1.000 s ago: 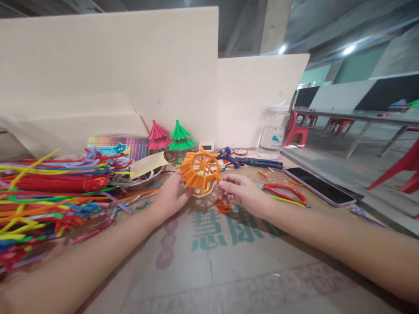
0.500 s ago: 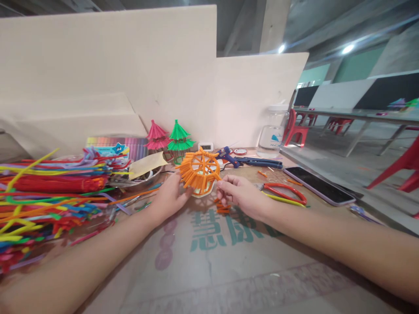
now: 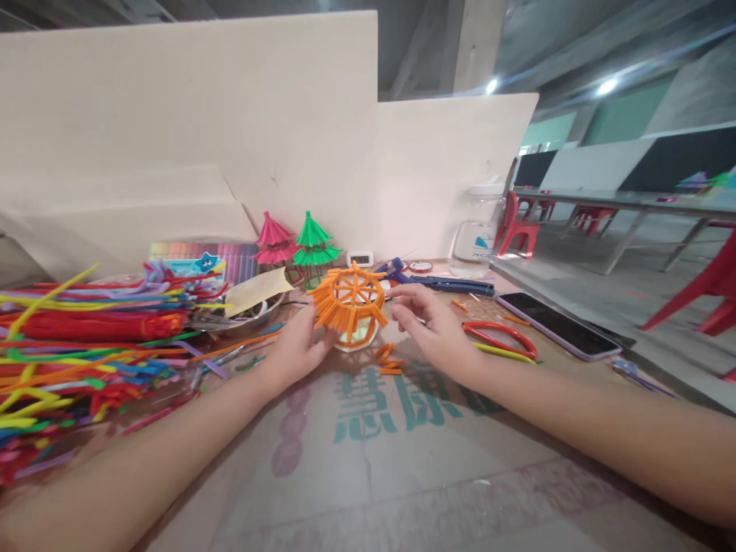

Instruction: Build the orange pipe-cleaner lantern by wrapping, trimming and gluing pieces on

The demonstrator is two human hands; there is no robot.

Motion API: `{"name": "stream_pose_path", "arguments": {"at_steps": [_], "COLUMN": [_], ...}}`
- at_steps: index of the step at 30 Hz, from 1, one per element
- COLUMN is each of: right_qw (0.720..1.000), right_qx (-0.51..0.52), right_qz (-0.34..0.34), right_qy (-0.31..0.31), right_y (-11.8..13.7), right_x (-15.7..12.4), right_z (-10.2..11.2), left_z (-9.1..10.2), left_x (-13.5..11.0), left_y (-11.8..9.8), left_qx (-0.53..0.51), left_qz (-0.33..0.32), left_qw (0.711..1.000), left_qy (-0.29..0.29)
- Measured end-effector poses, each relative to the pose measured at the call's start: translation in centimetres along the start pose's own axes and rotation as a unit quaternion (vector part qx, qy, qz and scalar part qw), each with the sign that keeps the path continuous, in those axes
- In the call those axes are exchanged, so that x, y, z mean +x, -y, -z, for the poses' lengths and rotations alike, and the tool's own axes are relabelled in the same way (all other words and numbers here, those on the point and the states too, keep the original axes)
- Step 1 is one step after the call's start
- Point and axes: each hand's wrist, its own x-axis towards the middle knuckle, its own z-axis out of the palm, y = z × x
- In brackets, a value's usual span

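An orange pipe-cleaner pavilion model (image 3: pixel 349 300) stands in the middle, its sloping roof made of short pieces around a spoked ring. My left hand (image 3: pixel 299 341) grips its left side, the fingertips partly hidden behind the roof. Just off the right side is my right hand (image 3: pixel 428 326), fingers apart and nothing visible in them. Below the model a pale base (image 3: pixel 357 336) shows. Several short orange pipe-cleaner pieces (image 3: pixel 389 360) lie on the table between the model and my right hand.
Colourful pipe cleaners (image 3: pixel 92 330) heap up at left, beside a metal bowl (image 3: pixel 247 322). Pink (image 3: pixel 274 239) and green (image 3: pixel 313 241) pavilion models stand behind. A glue gun (image 3: pixel 392 270), red-handled pliers (image 3: pixel 506 333), a phone (image 3: pixel 557 326) and a clear bottle (image 3: pixel 476 230) are at right.
My right hand has drawn back slightly to the right from the orange roof edge, and its fingers have opened. My left hand stays on the model.
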Motion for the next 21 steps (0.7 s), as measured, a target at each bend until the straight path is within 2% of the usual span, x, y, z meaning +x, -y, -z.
{"name": "stream_pose_path", "arguments": {"at_steps": [3,6,16,21], "right_qw": [0.982,0.965,0.968,0.981], "right_qx": [-0.112,-0.152,-0.155,-0.113], "right_qz": [0.146,0.203,0.181,0.147], "right_qy": [0.033,0.071,0.082,0.056], "right_y": [0.05,-0.03,0.35,-0.01], "right_x": [-0.19,-0.35,-0.47,-0.45], "right_z": [0.43,0.38,0.29,0.19], "left_z": [0.02,-0.01,0.05,-0.10], "left_x": [0.02,0.05,0.15,0.25], "left_y": [0.01,0.00,-0.20,-0.10], "left_qx": [-0.003,0.001,0.005,-0.006], "left_qz": [-0.011,-0.009,-0.018,0.027], "left_qw": [1.000,1.000,1.000,0.999], "left_qy": [0.010,0.014,0.010,0.028]}}
